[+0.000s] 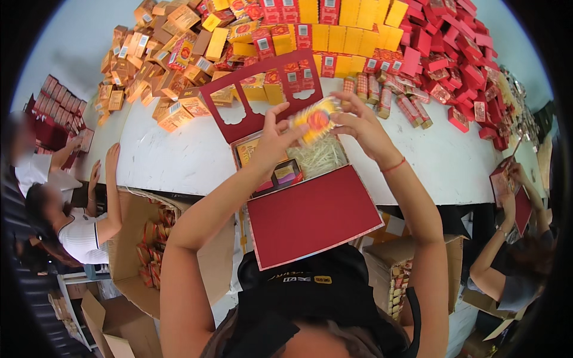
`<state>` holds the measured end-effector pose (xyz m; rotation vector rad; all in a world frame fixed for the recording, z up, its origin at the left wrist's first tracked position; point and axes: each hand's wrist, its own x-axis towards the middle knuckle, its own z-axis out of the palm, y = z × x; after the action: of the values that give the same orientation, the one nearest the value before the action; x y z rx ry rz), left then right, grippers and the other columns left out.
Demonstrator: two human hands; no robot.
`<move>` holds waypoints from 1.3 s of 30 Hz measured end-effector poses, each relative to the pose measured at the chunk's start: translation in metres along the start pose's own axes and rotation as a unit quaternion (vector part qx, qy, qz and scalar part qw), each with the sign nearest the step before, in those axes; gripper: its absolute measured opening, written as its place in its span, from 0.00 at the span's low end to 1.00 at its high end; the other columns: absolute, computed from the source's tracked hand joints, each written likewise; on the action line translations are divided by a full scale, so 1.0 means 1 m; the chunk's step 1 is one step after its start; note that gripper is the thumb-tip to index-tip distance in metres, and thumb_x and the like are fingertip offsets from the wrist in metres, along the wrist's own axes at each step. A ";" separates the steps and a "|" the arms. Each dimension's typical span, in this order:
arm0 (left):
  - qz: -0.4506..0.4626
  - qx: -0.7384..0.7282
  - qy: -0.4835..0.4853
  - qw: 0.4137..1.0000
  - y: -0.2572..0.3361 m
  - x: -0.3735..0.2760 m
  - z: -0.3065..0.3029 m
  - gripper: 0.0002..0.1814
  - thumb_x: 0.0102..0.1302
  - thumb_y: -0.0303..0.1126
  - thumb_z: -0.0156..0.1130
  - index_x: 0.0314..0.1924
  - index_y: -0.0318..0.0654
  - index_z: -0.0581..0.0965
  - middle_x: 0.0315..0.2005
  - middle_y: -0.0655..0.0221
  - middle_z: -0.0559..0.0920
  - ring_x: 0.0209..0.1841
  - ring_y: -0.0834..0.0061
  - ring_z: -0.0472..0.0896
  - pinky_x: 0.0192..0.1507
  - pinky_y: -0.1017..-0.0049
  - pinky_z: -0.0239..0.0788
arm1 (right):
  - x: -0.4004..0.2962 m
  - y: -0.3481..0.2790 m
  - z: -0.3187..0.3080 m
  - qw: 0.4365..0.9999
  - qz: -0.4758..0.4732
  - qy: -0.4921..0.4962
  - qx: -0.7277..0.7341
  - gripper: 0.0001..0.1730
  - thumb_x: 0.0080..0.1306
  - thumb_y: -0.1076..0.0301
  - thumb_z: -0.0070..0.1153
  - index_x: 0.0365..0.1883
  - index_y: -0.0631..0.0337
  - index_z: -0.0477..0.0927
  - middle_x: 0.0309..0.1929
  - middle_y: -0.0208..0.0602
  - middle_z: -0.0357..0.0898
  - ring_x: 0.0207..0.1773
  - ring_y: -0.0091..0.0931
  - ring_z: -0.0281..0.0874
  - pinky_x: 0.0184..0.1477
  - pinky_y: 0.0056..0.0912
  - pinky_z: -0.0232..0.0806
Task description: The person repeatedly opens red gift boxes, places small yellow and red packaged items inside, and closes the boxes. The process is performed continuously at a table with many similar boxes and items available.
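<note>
Between my two hands is a small yellow-and-red carton (317,120), blurred, above an open gift box. The fingers and thumb of my left hand (278,138) are on its left end; my right hand (360,123) grips its right end. In the gift box, pale shredded paper filler (320,156) fills the right side. A gold carton (247,151) lies at the upper left, partly behind my left hand. Lower down sits a small dark carton with a purple panel (285,174). The dark red lid (313,217) lies open towards me. A red panel with cut-out windows (224,127) stands at the far side.
Piled along the white table (152,154) are orange-brown cartons (179,107), yellow and red cartons (329,38), red boxes (470,67) and red-and-gold tubes (409,110). Cardboard cartons (130,237) stand below the near edge. Co-workers are on the left (83,228) and right (503,268).
</note>
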<state>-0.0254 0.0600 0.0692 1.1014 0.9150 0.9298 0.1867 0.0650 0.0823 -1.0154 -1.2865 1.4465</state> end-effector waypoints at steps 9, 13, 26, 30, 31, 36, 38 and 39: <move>0.081 0.279 -0.157 0.944 -0.008 0.014 -0.021 0.18 0.72 0.35 0.53 0.58 0.36 0.72 0.52 0.68 0.76 0.51 0.80 0.74 0.53 0.77 0.64 | -0.025 0.019 -0.042 0.947 -0.143 0.096 -0.270 0.20 0.63 0.66 0.61 0.53 0.61 0.77 0.49 0.36 0.78 0.52 0.25 0.75 0.49 0.28 0.70; 0.075 0.288 -0.198 0.934 -0.023 0.028 -0.031 0.21 0.73 0.34 0.50 0.64 0.40 0.70 0.60 0.63 0.73 0.61 0.75 0.69 0.62 0.76 0.58 | -0.018 0.064 -0.161 0.901 -0.111 0.284 -0.309 0.15 0.61 0.69 0.59 0.46 0.62 0.81 0.46 0.36 0.82 0.47 0.30 0.80 0.46 0.29 0.71; -0.002 0.335 -0.239 0.911 -0.012 0.031 -0.030 0.19 0.67 0.27 0.47 0.58 0.34 0.72 0.53 0.65 0.74 0.57 0.74 0.69 0.62 0.76 0.57 | -0.047 0.089 -0.436 0.580 0.069 0.415 -0.698 0.44 0.56 0.70 0.52 0.72 0.46 0.55 0.69 0.43 0.61 0.69 0.51 0.57 0.70 0.50 0.54; -0.039 0.331 -0.219 0.917 -0.010 0.020 -0.039 0.17 0.71 0.30 0.48 0.58 0.34 0.71 0.52 0.67 0.73 0.55 0.78 0.69 0.61 0.77 0.58 | -0.023 0.045 -0.376 0.576 0.259 0.296 -0.717 0.35 0.49 0.67 0.62 0.58 0.61 0.71 0.62 0.49 0.69 0.64 0.41 0.67 0.62 0.48 0.65; -0.035 0.323 -0.229 0.918 -0.012 0.022 -0.037 0.17 0.72 0.30 0.49 0.57 0.34 0.71 0.52 0.67 0.73 0.55 0.78 0.69 0.61 0.77 0.58 | -0.036 0.026 -0.370 0.562 0.303 0.236 -0.733 0.32 0.45 0.62 0.66 0.50 0.65 0.75 0.53 0.50 0.75 0.58 0.41 0.73 0.53 0.46 0.72; 0.023 0.338 -0.270 0.901 -0.014 0.029 -0.036 0.16 0.72 0.30 0.49 0.57 0.34 0.71 0.50 0.66 0.74 0.55 0.77 0.70 0.59 0.76 0.60 | -0.094 0.061 -0.349 0.647 0.164 0.337 -0.665 0.34 0.49 0.54 0.68 0.47 0.65 0.71 0.34 0.52 0.82 0.39 0.47 0.81 0.42 0.47 0.72; 0.051 0.335 -0.275 0.900 -0.018 0.026 -0.041 0.17 0.72 0.30 0.49 0.58 0.35 0.71 0.52 0.63 0.75 0.56 0.73 0.71 0.60 0.74 0.61 | -0.096 0.042 -0.261 0.714 0.051 0.416 -0.561 0.36 0.52 0.52 0.68 0.53 0.65 0.70 0.31 0.48 0.81 0.35 0.42 0.81 0.37 0.43 0.72; 0.061 0.350 -0.275 0.893 -0.018 0.026 -0.040 0.17 0.72 0.30 0.48 0.58 0.35 0.71 0.53 0.62 0.75 0.57 0.71 0.72 0.60 0.73 0.61 | -0.097 0.041 -0.225 0.759 -0.022 0.411 -0.504 0.34 0.56 0.55 0.67 0.57 0.61 0.70 0.30 0.43 0.80 0.31 0.32 0.81 0.34 0.34 0.71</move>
<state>-0.0512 0.0930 0.0404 1.9368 0.7094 0.3189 0.4227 0.0227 0.0163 -1.9887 -1.3165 0.0084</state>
